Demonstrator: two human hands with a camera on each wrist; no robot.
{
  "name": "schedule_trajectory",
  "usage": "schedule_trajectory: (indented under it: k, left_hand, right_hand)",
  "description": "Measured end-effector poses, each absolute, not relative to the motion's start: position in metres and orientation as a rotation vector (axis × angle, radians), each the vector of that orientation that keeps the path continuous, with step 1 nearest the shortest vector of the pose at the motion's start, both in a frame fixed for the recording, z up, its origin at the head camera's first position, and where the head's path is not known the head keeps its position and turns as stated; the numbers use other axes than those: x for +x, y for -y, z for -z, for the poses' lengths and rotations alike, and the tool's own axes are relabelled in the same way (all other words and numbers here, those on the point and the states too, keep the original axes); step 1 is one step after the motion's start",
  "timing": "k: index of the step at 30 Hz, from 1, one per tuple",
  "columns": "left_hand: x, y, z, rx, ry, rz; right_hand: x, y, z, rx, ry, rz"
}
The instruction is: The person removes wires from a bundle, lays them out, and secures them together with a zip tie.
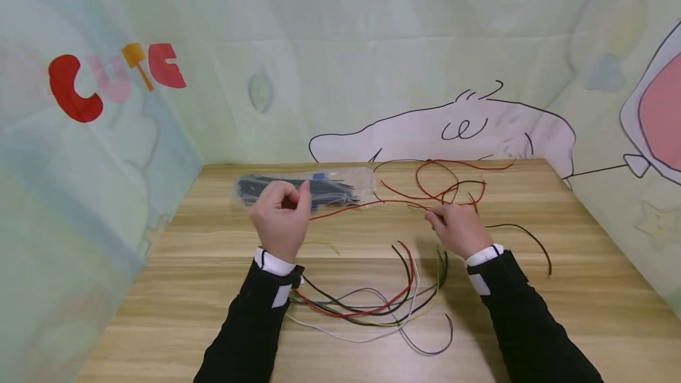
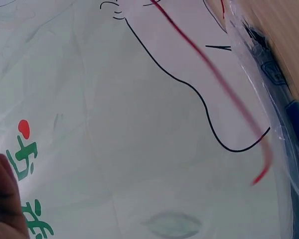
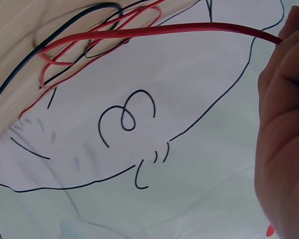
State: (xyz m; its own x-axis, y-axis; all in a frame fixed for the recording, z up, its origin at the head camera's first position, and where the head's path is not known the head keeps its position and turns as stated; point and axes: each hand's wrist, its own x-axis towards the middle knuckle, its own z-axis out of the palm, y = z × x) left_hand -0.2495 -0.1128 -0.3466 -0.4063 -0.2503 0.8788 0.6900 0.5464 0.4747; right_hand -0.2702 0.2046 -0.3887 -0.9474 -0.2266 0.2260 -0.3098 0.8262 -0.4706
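Note:
In the head view, my right hand pinches a red wire between thumb and fingers. One part of this wire runs left toward my other hand. In the right wrist view the red wire leads from the fingers to tangled red and black wires. My left hand is raised with its fingers curled, in front of a clear bag of black cable ties. In the left wrist view, the blurred red wire ends freely, apart from the left hand; nothing shows in that hand's grasp.
On the wooden table, a bundle of black, red, white and yellow wires curves between the forearms. Looped red and black wires lie at the back right. A black wire lies farther right. Printed cloth hangs behind.

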Motion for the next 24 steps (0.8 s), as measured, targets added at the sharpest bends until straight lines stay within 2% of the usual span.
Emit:
schedule_trajectory:
  k: [8, 13, 18, 24]
  left_hand:
    - [-0.245, 0.083, 0.360, -0.664, 2.166, 1.079]
    - [-0.243, 0.072, 0.369, -0.816, 2.389, 1.130]
    - [-0.244, 0.075, 0.370, -0.876, 2.449, 1.145]
    - [-0.245, 0.093, 0.358, -0.890, 2.410, 1.306]
  right_hand:
    - [-0.263, -0.191, 0.383, 0.570, 2.717, -0.840]
    - [-0.255, -0.180, 0.375, 0.845, 2.489, -0.832]
    - [-0.248, -0.174, 0.368, 1.106, 2.333, -0.823]
    - [-0.242, -0.175, 0.360, 1.186, 2.268, -0.802]
